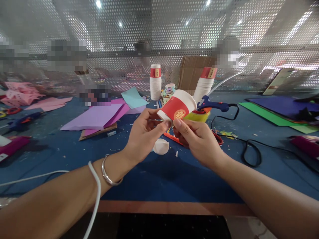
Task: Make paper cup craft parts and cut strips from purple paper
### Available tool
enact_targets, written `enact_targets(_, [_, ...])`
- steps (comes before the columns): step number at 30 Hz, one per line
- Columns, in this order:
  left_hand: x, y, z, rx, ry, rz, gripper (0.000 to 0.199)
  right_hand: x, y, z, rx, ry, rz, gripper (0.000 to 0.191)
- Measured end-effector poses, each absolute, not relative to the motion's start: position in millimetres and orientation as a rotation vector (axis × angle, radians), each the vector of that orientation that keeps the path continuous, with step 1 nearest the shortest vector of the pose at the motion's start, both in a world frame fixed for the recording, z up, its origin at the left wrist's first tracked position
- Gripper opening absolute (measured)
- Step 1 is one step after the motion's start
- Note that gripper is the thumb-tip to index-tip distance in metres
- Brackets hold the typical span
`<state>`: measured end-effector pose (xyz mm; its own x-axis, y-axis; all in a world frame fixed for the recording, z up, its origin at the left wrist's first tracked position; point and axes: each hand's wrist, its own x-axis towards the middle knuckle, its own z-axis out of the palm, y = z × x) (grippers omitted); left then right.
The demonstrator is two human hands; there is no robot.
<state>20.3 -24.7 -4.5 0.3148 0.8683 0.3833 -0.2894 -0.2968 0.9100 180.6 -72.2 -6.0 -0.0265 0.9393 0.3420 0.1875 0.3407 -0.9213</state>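
A white paper cup with a red band (177,105) is tilted in the air above the blue table, its rim to the upper right. My left hand (146,132) grips its base from the left, thumb at the bottom edge. From the right, my right hand (199,137) pinches the lower side near the base. Both thumbs nearly meet there, and the fingers behind the cup are partly hidden. Below the hands lies a small white round piece (161,146) on the table.
Behind stand two cup stacks (156,88) (203,87). A blue glue gun (214,104) with a black cable lies at the right. Purple paper (94,116) is at the left, green and blue sheets (269,116) at the right. A white cable (96,192) crosses my left forearm.
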Motion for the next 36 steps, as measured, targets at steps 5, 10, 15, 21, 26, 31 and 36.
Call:
enact_targets(5, [20, -27, -4, 1.519, 0.605, 1.331, 0.04, 180, -72, -8, -1.066, -1.49, 0.852, 0.056])
enact_targets(10, [18, -30, -5, 1.633, 0.573, 1.371, 0.037, 178, -72, -9, -1.056, -1.501, 0.829, 0.055])
enact_targets(15, [18, -32, -7, 1.656, 0.571, 1.395, 0.034, 178, -75, -7, -1.062, -1.532, 0.784, 0.055])
enact_targets(21, [18, -32, -7, 1.636, 0.573, 1.396, 0.034, 178, -75, -3, -1.103, -1.581, 0.694, 0.056])
enact_targets(26, [21, -30, -8, 1.545, 0.57, 1.376, 0.044, 178, -74, 0, -1.101, -1.589, 0.664, 0.057])
enact_targets(31, [22, -29, -8, 1.384, 0.539, 1.288, 0.032, 178, -74, 1, -1.1, -1.597, 0.648, 0.056])
enact_targets(36, [21, -28, -7, 1.347, 0.512, 1.275, 0.028, 178, -74, -1, -1.094, -1.571, 0.664, 0.055])
